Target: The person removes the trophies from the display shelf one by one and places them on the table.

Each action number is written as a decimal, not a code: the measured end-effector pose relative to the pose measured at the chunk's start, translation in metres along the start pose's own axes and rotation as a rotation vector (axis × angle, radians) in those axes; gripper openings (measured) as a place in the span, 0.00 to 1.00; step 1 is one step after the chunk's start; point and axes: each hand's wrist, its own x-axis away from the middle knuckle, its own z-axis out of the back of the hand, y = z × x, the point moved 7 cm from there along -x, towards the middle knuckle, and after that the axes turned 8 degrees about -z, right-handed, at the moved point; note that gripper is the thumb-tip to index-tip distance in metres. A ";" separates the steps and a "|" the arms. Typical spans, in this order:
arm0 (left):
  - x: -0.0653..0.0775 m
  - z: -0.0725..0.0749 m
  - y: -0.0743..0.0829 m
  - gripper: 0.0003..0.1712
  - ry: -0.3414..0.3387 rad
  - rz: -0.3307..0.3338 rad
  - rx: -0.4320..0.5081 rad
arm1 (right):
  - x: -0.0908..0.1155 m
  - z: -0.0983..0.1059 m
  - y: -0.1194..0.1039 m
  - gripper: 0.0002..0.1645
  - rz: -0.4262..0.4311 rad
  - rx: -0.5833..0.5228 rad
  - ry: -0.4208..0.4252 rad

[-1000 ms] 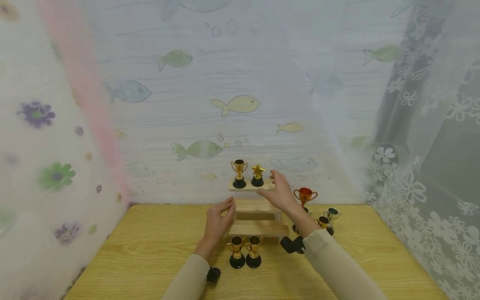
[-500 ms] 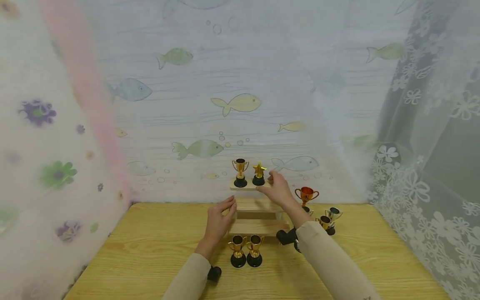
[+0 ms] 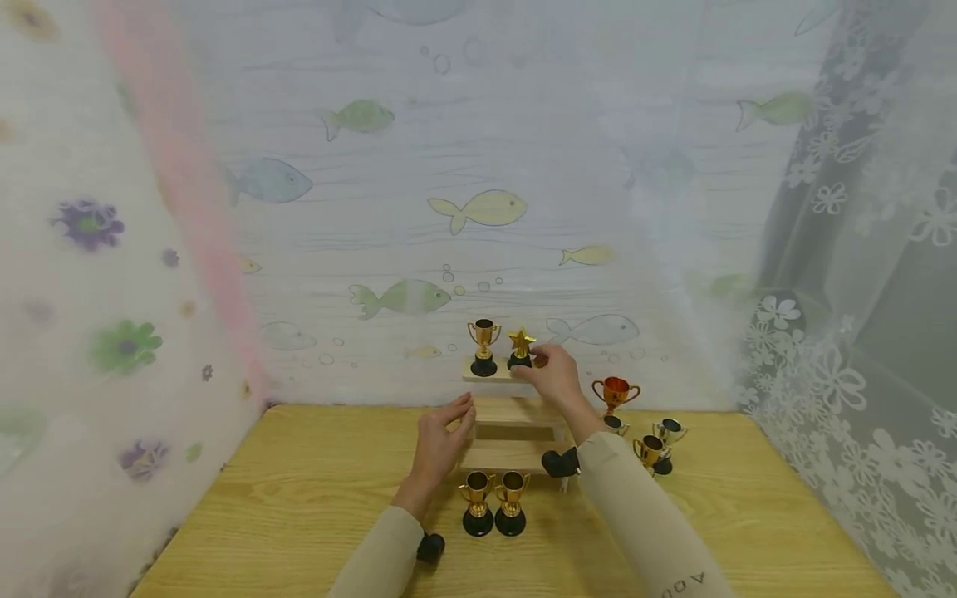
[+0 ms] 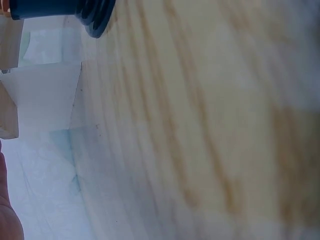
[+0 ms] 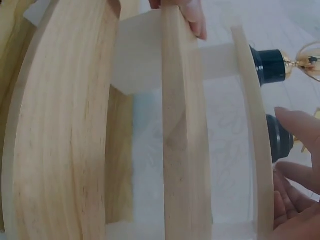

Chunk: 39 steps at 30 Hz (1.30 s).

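A stepped wooden display stand [image 3: 504,453] rises from the table. On its top tier are a gold cup trophy [image 3: 483,342] and, right of it, a gold star trophy [image 3: 521,345], both on black bases. My right hand [image 3: 555,378] pinches the star trophy's base [image 5: 280,138] between thumb and finger, from the right. My left hand [image 3: 439,440] holds the left end of the middle tier [image 5: 182,125], with fingers [image 5: 196,20] on one side of the plank. Two gold cup trophies [image 3: 478,502] stand upright on the table in front of the stand.
At the stand's right are a red-orange cup trophy [image 3: 615,394], a silver one [image 3: 669,436] and a gold one [image 3: 650,453], partly behind the right arm. A wrist camera [image 3: 561,463] juts from each sleeve. Fish-patterned fabric [image 3: 419,249] hangs behind the wooden table [image 3: 299,498].
My right hand has moved left along the top tier and now pinches the star trophy's base. My left hand keeps its place at the stand. The head view has shifted slightly.
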 end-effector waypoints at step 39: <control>0.001 0.000 -0.002 0.15 0.014 -0.012 0.001 | -0.004 -0.004 0.000 0.27 -0.010 0.028 0.011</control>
